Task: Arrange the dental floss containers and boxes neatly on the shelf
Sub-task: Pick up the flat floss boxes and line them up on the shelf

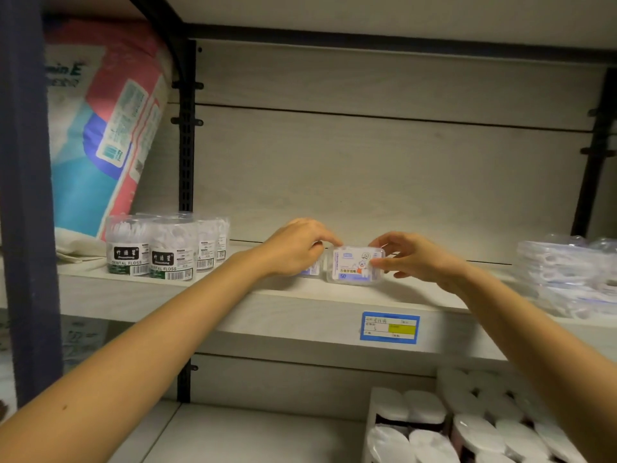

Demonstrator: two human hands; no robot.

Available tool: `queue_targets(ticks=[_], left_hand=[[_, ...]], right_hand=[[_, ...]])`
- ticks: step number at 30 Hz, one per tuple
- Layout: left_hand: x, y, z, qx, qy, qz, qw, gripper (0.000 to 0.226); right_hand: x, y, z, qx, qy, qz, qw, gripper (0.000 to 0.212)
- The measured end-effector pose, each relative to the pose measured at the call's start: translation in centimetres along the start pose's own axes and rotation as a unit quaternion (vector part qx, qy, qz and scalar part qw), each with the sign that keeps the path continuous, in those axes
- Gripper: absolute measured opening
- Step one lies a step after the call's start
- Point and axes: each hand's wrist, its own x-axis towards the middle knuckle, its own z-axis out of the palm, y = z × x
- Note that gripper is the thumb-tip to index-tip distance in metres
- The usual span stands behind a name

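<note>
Two small clear floss boxes stand side by side near the middle of the pale wooden shelf (200, 295). My right hand (414, 259) grips the right box (354, 266), which has a white and blue label. My left hand (297, 248) covers most of the left box (312, 270); only its lower corner shows. Several round clear tubs labelled DENTAL FLOSS (172, 250) stand in a cluster at the shelf's left end.
A large pink, blue and white bag (107, 128) leans behind the tubs. A pile of clear plastic packets (574, 275) lies at the shelf's right end. A blue price tag (390, 327) is on the shelf edge. Wrapped white rolls (467, 426) fill the shelf below.
</note>
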Motion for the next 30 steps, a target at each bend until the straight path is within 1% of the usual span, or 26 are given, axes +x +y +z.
queue_targets(ticks=[3,7,11,15,17,18,19,21,23,24,25,27,30], left_hand=[[0.3,0.0,-0.1,0.021,-0.024,0.002,0.999,0.045],[0.7,0.0,-0.6,0.029,-0.062,-0.018,0.997,0.042],[0.7,-0.3,-1.0,-0.018,-0.108,-0.042,0.993,0.043],[0.2,0.3,-1.6,-0.085,-0.115,-0.071,0.987,0.043],[0.0,0.4,-1.4,-0.083,-0.113,-0.072,0.988,0.042],[-0.1,0.3,-1.2,-0.077,-0.096,-0.067,0.990,0.040],[0.0,0.2,-1.0,-0.079,-0.061,-0.060,0.993,0.038],[0.2,0.3,-0.4,-0.103,0.035,-0.050,0.993,0.037],[0.2,1.9,0.2,-0.150,0.137,-0.041,0.978,0.039],[0.1,3.2,0.6,-0.188,0.173,-0.036,0.966,0.033],[0.1,4.7,1.0,-0.220,0.193,-0.033,0.956,0.029],[0.4,7.6,2.3,-0.266,0.186,-0.044,0.945,0.036],[1.5,11.8,4.7,-0.326,0.125,-0.058,0.935,0.030]], right_hand=[[0.4,0.1,0.2,-0.008,-0.001,0.012,1.000,0.028],[1.1,0.0,0.6,-0.025,0.009,0.015,1.000,0.037],[1.6,0.0,0.9,-0.032,0.022,0.019,0.999,0.040],[1.5,-0.1,1.1,-0.040,0.029,0.020,0.999,0.043],[0.9,0.0,1.0,-0.048,0.040,0.018,0.998,0.048],[0.5,0.0,0.8,-0.053,0.056,0.012,0.997,0.049],[-0.2,0.1,0.5,-0.059,0.079,-0.001,0.995,0.049],[-2.1,0.5,-0.4,-0.066,0.140,-0.037,0.987,0.041],[-4.5,1.4,-1.6,-0.082,0.200,-0.075,0.973,0.025],[-5.8,2.0,-2.3,-0.090,0.221,-0.087,0.967,0.018],[-7.1,2.8,-3.1,-0.091,0.232,-0.090,0.964,0.013],[-9.6,4.4,-4.7,-0.084,0.236,-0.083,0.964,0.008],[-12.9,7.3,-7.6,-0.061,0.230,-0.069,0.969,0.006]])
